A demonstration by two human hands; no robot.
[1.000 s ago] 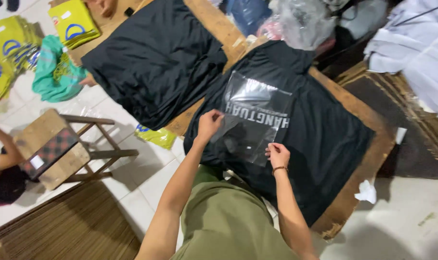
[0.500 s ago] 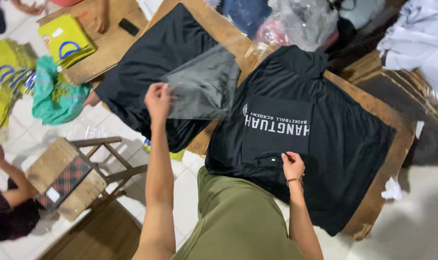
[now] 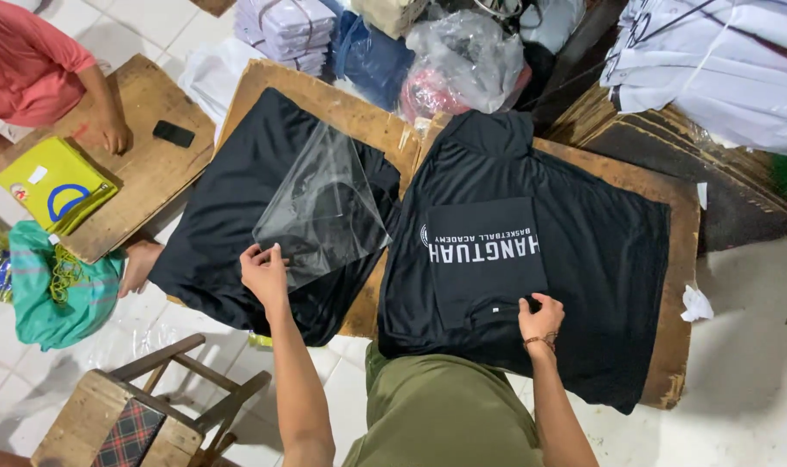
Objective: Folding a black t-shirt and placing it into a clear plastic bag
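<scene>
A clear plastic film sheet is pinched at its near corner by the left hand over a black shirt. The right hand is pressed flat, fingers loosely spread, on the printed black jersey laid on the brown cardboard surface.

We see a clear plastic sheet, thin and glossy, roughly square with one corner pointing up, lying flat across a black shirt spread on the left board; the dark cloth shows through it, with pale glare along its edges, and its lower left corner is pinched. Just beside it, on the right board, lies a second black shirt, spread flat with the collar at the far end. On its chest we find white lettering under a rectangular panel that is smooth and slightly tilted, its near edge pressed down
</scene>
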